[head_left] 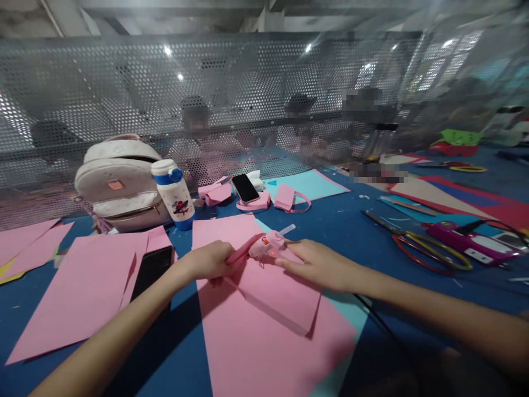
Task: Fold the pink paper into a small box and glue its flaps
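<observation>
Fingers of the right hand close on a pink glue gun, glue stick towards two o'clock; at its eight o'clock, the nearer left hand pinches the folded pink sheet.

The bare, slender left forearm slants up from the lower left to the left grip, a bare hand, back upward, fingers curled closed. The bare right forearm enters from the right edge, rising gently to the right grip, a bare hand whose thumb and forefinger reach leftward. The two hands face each other, apart.
</observation>
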`<state>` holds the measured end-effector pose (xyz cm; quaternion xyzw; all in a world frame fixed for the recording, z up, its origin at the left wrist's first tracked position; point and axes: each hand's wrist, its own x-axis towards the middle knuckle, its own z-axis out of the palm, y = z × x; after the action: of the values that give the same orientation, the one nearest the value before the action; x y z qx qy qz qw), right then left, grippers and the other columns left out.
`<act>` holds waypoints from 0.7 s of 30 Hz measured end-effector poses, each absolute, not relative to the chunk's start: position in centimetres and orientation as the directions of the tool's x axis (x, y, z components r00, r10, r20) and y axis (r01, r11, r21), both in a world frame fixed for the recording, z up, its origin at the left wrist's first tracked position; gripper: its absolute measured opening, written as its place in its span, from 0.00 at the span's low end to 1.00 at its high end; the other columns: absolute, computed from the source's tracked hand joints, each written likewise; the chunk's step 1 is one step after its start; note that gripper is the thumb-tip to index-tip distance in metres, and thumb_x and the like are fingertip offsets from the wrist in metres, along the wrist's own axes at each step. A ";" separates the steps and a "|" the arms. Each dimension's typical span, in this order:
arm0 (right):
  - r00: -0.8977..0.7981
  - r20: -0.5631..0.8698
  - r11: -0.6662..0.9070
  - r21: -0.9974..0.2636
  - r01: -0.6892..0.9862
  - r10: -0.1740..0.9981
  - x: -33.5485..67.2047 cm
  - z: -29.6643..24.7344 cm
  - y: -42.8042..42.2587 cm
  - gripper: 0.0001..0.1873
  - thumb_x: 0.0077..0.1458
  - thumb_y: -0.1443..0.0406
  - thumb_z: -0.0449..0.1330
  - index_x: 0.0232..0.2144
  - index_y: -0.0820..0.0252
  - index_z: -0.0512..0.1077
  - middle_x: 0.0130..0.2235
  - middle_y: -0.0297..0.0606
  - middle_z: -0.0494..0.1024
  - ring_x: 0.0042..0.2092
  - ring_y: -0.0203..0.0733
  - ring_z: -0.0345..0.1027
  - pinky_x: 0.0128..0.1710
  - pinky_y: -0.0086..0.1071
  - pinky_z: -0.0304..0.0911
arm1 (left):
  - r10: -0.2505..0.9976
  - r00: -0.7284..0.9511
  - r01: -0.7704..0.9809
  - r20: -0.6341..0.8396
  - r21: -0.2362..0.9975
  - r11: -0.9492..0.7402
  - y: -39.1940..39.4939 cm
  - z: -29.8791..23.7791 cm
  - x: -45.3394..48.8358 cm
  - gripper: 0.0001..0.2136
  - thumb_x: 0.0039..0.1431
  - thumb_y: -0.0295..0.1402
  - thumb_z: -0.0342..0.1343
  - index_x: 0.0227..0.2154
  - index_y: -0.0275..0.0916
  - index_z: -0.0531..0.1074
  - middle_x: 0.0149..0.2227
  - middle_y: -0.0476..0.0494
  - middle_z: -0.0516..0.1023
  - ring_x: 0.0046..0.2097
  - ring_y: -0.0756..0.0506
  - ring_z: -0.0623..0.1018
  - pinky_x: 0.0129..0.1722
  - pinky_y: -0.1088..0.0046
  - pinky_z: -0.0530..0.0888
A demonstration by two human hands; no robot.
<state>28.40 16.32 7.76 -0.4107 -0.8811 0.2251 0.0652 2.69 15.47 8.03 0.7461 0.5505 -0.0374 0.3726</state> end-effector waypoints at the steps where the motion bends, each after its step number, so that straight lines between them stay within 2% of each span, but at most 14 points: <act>1: -0.647 -0.080 0.549 -0.457 0.700 0.758 28.3 7.8 16.4 0.28 0.67 0.48 0.46 0.44 0.63 0.76 0.45 0.49 0.80 0.44 0.53 0.73 0.41 0.36 0.62 | 0.795 0.388 0.851 -0.467 0.513 -0.114 15.5 8.0 2.7 0.11 0.54 0.27 0.50 0.18 0.39 0.62 0.15 0.51 0.69 0.18 0.51 0.72 0.20 0.79 0.67; 6: -0.666 -0.115 0.529 -0.515 0.674 0.737 28.0 8.0 17.1 0.32 0.66 0.45 0.44 0.35 0.64 0.75 0.36 0.44 0.79 0.36 0.47 0.70 0.34 0.33 0.59 | 0.800 0.362 0.868 -0.478 0.486 -0.102 15.6 8.1 2.9 0.10 0.52 0.24 0.50 0.17 0.39 0.62 0.14 0.51 0.68 0.18 0.50 0.72 0.20 0.78 0.67; 13: -0.677 -0.122 0.524 -0.540 0.659 0.726 28.1 8.1 17.8 0.35 0.66 0.42 0.42 0.31 0.63 0.73 0.31 0.39 0.75 0.31 0.42 0.65 0.30 0.31 0.56 | 0.801 0.344 0.882 -0.490 0.461 -0.097 15.7 8.1 3.0 0.10 0.51 0.23 0.50 0.17 0.39 0.62 0.15 0.50 0.71 0.20 0.48 0.76 0.21 0.77 0.69; 17: -0.662 -0.108 0.523 -0.525 0.672 0.742 28.2 8.1 18.0 0.34 0.65 0.42 0.43 0.31 0.63 0.73 0.31 0.41 0.76 0.32 0.44 0.67 0.31 0.32 0.56 | 0.801 0.337 0.885 -0.494 0.458 -0.090 15.7 8.1 2.9 0.11 0.52 0.23 0.49 0.17 0.39 0.62 0.14 0.50 0.70 0.19 0.48 0.75 0.20 0.78 0.68; 21: -0.616 -0.105 0.503 -0.480 0.719 0.780 28.2 8.2 17.9 0.31 0.65 0.44 0.46 0.34 0.62 0.75 0.37 0.45 0.80 0.37 0.48 0.71 0.35 0.34 0.59 | 0.803 0.339 0.882 -0.490 0.462 -0.090 15.8 8.0 2.9 0.11 0.52 0.23 0.49 0.17 0.39 0.62 0.13 0.52 0.68 0.18 0.49 0.74 0.19 0.79 0.67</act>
<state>28.25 17.93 8.18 -0.4335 -0.8647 0.2459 0.0625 2.91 15.75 8.02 0.7363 0.5722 -0.0553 0.3569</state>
